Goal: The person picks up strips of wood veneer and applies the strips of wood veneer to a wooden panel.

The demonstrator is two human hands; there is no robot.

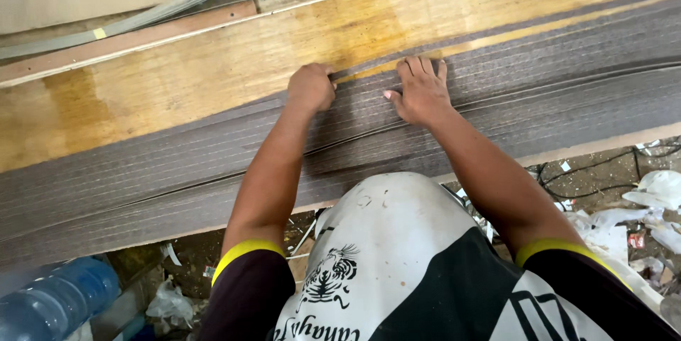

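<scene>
A long grey-brown laminate sheet (553, 79) lies across a yellowish wooden board (213, 64) on the bench. My left hand (311, 87) is closed into a fist at the sheet's upper edge, gripping that edge. My right hand (421, 89) lies flat on the sheet just to the right, fingers spread and pressing at the same edge. A narrow gap of yellow board shows between the two hands where the edge lifts slightly.
A bundle of thin grey strips (142, 11) lies at the back left beside reddish wooden battens (128, 40). A blue plastic water bottle (57, 302) sits at lower left. Scraps, cables and white plastic litter (638, 206) cover the floor at right.
</scene>
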